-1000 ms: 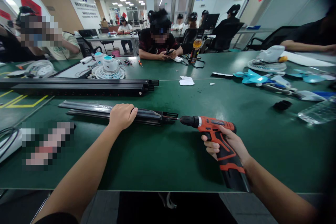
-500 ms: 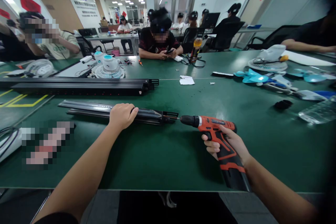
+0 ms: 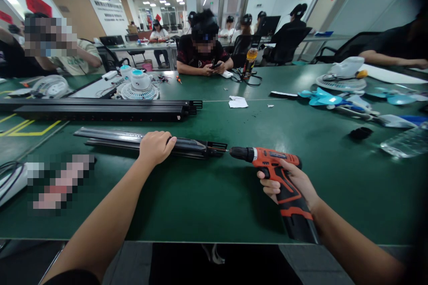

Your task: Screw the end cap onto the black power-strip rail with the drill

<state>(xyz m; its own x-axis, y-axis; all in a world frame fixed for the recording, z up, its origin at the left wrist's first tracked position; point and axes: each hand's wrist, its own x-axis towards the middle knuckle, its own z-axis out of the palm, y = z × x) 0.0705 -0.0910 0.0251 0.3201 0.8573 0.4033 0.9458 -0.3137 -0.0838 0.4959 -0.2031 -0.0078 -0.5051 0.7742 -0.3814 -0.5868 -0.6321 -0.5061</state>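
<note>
My left hand (image 3: 155, 148) is wrapped over a long black plastic housing (image 3: 190, 147), pressing it against the green table (image 3: 187, 200). An open, slotted frame forms the housing's right end. My right hand (image 3: 294, 185) grips an orange and black cordless drill (image 3: 272, 158) by its handle, index finger at the trigger. The drill lies level and points left, its bit reaching into the slotted end. Whether the bit touches a screw there cannot be made out.
Behind the housing lie more long black housings (image 3: 100, 112). White fan parts (image 3: 139, 87) stand at the back left. Blue fan blades (image 3: 323, 97) and a clear plastic bottle (image 3: 406, 140) are on the right. Paper scraps (image 3: 238, 103) lie mid-table. Across the table a person (image 3: 204, 49) holds a phone.
Both hands, the housing and the drill stay practically in place. The camera view has shifted very slightly.
</note>
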